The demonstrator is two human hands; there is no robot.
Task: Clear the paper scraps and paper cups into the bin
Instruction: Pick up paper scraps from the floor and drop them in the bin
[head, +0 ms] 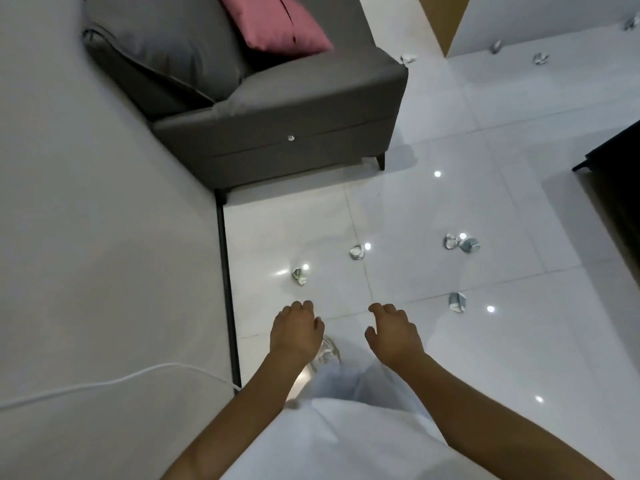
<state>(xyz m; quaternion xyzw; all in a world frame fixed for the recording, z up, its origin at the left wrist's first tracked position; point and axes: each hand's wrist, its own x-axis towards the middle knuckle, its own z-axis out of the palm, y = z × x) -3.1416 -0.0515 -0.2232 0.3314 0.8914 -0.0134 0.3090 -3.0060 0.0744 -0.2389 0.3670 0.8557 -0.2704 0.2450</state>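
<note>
The glossy white tiled floor (433,209) carries crumpled paper scraps, the nearest scrap (300,276) just beyond the left hand (296,336). Both this and the right hand (393,336) hang loosely curled, holding nothing. Better to gather near scraps first. The dark grey fabric sofa (277,109) stands far left; no bin shows.

Premises: a home living room. Evidence: a dark grey fabric sofa (277,109) on short dark legs stands against a plain light wall (86,202), with a pink square cushion (277,22) on its seat. The floor (450,202) is glossy white tile reflecting ceiling spotlights. A thin white cable (104,381) runs along the wall. Dark low furniture (613,150) shows at the right edge.
</note>
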